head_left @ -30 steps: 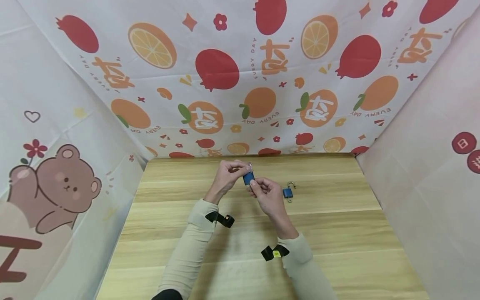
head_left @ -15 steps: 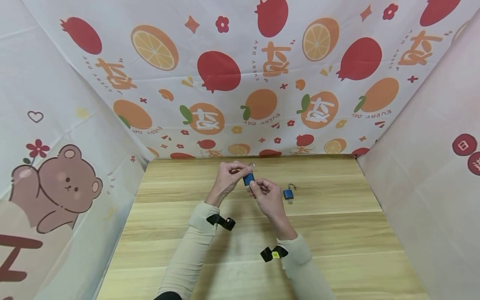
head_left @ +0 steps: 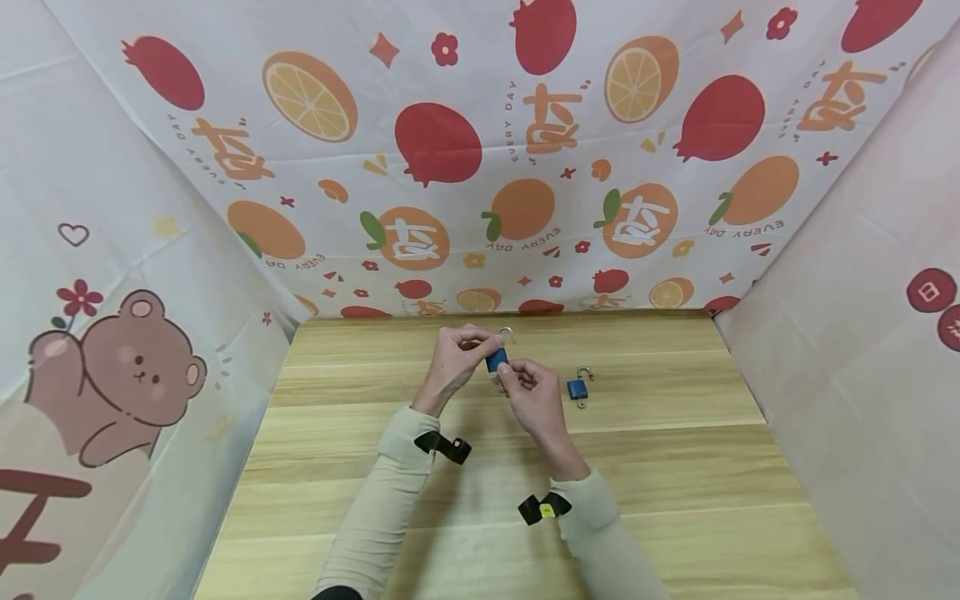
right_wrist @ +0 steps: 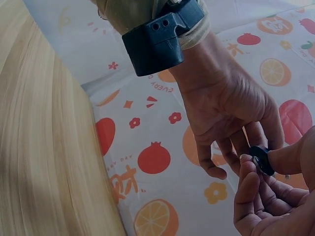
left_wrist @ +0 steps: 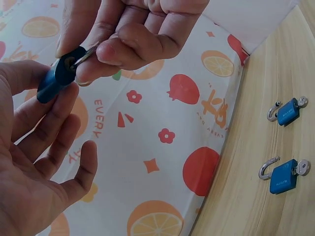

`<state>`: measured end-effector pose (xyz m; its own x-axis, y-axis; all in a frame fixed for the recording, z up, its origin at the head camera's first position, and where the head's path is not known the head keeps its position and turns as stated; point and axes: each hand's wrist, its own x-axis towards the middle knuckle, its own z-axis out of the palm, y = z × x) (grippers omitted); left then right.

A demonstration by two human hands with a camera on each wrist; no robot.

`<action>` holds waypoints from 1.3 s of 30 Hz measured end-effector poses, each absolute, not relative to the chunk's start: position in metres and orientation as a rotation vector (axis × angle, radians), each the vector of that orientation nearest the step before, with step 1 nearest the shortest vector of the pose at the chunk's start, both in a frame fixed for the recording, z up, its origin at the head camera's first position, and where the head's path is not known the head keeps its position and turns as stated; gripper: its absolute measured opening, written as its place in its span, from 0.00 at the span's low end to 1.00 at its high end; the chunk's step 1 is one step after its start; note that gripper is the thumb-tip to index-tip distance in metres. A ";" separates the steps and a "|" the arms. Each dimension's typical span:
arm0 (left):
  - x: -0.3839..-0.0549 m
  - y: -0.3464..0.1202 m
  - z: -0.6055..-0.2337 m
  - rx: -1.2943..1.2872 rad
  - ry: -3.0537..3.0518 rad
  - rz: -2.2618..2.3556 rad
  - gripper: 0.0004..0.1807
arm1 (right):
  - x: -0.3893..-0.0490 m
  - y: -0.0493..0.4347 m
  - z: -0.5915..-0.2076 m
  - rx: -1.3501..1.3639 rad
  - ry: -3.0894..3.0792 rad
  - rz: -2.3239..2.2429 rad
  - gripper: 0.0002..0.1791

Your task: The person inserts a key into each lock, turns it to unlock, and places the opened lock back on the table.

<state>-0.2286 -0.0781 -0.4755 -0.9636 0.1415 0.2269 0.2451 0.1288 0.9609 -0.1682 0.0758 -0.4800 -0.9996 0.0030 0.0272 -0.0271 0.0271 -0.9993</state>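
In the head view both hands hold a blue padlock [head_left: 497, 359] above the table's far part. Its silver shackle [head_left: 508, 333] sticks up, hooked and open at one end. My left hand [head_left: 452, 357] pinches the padlock's body between thumb and fingers. From below, my right hand [head_left: 536, 392] holds its lower end; in the left wrist view the right fingers pinch a key [left_wrist: 86, 57] at the keyhole, mostly covered. A second blue padlock [head_left: 577, 388] lies on the table to the right, shackle open and a key in it.
In the left wrist view two blue padlocks, a nearer one [left_wrist: 284, 177] and a farther one [left_wrist: 288, 112], lie on the wooden table [head_left: 675, 467], both with open shackles and keys. Printed cloth walls [head_left: 465, 75] rise at the back and sides.
The held padlock's shackle has turned outward and now shows as an open hook, where it looked narrow and upright. The hands have barely moved.
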 end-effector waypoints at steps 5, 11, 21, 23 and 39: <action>-0.228 -0.078 -0.477 -0.372 -2.337 -1.966 0.11 | -0.166 0.075 -0.473 0.023 -2.274 2.168 0.13; -0.227 -0.078 -0.480 -0.389 -2.341 -1.976 0.12 | -0.158 0.074 -0.463 0.033 -2.242 2.171 0.12; -0.217 -0.079 -0.465 -0.454 -2.430 -1.987 0.14 | -0.167 0.077 -0.484 0.017 -2.204 2.196 0.14; -0.212 -0.079 -0.455 -0.494 -2.439 -1.989 0.14 | -0.168 0.077 -0.484 0.012 -2.196 2.202 0.14; -0.223 -0.087 -0.489 -0.501 -2.391 -2.029 0.14 | -0.177 0.080 -0.490 -0.053 -2.255 2.255 0.12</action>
